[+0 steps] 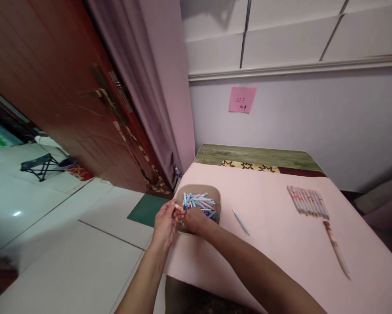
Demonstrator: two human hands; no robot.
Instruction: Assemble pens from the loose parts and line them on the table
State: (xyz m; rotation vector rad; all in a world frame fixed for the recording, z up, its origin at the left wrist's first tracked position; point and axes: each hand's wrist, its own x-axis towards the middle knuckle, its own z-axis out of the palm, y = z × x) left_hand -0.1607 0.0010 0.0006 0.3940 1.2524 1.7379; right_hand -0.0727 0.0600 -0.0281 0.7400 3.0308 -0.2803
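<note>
My left hand point(165, 219) is at the left rim of a beige plastic box point(212, 190). Its fingers pinch a short cream-and-orange pen part point(179, 207). Inside the box lie many loose pen parts point(202, 202), mostly blue, white and lilac tubes. My right hand point(197, 221) reaches over the near side of the box, its fingers curled down among the parts; what they grip is hidden. To the right of the box a light blue pen point(241, 222) lies alone on the pink tabletop point(268, 253).
A row of several pens point(307, 202) lies side by side at the right. Near it is a beige pen with a brown top point(336, 250). A pink note point(242, 100) hangs on the wall behind. Left of the table stand a wooden door point(61, 87) and a folding stool point(39, 163).
</note>
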